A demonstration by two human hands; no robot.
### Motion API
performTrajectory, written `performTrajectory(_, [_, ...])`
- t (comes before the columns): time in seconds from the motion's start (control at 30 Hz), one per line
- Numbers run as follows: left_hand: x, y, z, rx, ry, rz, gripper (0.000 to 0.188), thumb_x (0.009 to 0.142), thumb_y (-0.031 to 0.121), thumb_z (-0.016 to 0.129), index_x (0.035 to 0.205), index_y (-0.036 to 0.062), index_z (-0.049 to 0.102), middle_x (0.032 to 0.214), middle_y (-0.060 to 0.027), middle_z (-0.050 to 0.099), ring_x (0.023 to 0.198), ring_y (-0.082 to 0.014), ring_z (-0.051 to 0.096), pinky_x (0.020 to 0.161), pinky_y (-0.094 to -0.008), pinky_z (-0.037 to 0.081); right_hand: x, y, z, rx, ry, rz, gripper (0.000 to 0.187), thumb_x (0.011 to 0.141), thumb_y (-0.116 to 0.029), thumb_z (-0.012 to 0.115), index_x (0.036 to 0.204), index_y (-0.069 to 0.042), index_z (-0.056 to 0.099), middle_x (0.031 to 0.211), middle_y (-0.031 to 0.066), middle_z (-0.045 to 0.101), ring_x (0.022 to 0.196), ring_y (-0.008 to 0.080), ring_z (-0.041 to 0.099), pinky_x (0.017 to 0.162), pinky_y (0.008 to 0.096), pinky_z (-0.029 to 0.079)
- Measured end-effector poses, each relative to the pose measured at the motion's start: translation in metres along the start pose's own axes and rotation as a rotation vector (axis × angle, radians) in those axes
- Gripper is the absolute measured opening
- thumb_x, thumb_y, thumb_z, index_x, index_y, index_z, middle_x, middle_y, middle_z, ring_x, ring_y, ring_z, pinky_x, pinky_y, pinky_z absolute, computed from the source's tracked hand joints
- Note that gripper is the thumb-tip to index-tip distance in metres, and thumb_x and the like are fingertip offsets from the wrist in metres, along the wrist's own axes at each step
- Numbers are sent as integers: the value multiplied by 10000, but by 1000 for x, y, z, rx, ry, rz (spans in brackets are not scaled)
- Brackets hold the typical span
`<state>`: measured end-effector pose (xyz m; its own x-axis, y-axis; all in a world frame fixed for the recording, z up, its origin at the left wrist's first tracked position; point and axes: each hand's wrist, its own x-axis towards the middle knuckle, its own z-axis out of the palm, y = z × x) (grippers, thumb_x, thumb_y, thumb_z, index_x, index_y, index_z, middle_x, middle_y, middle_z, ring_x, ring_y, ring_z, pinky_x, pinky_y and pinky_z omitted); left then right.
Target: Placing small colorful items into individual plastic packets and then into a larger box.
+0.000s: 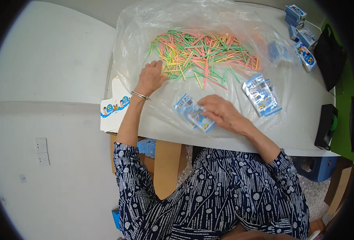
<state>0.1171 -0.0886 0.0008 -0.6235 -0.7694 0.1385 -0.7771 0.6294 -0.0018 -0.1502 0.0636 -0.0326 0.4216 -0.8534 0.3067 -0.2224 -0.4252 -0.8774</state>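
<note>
A large pile of thin pink, green and yellow sticks (pixel 205 50) lies on a clear plastic sheet or bag (pixel 133 44) spread over the table. At the pile's left edge is my left hand (pixel 151 77), its fingers bent and its thumb apart, near the sticks; nothing shows in it. My right hand (pixel 225 114) is over a few blue-and-white packets (pixel 193 114) in front of the pile, its fingers closed at the edge of the top packet. Further right, more flat blue-and-white packets (pixel 261 96) lie overlapping on the plastic.
A white printed carton (pixel 115 108) stands at the table's left edge. Several small blue-striped packs (pixel 305 38) and a black bag (pixel 330 58) are at the far right. A black tape dispenser (pixel 325 127) sits at the right edge. Under the table are an open cardboard box (pixel 167 168) and a blue stool (pixel 317 168).
</note>
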Motion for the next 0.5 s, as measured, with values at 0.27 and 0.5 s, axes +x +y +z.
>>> performTrajectory(0.27, [9, -12, 24, -231, -173, -248, 393, 725, 293, 702, 947, -4, 572, 892, -213, 624, 804, -329, 601, 702, -387, 482, -6, 12, 27, -120, -172, -251, 129, 839, -127, 596, 918, -24, 601, 1110, 93, 585, 1112, 263, 513, 967, 385, 389])
performTrajectory(0.5, [54, -26, 41, -206, -143, -227, 269, 693, 204, 665, 787, -38, 597, 663, -179, 604, 613, -281, 604, 595, -371, 485, -7, 9, 31, -125, -160, -251, 145, 823, -108, 617, 935, -16, 604, 1135, 71, 578, 1135, 251, 503, 976, 384, 382])
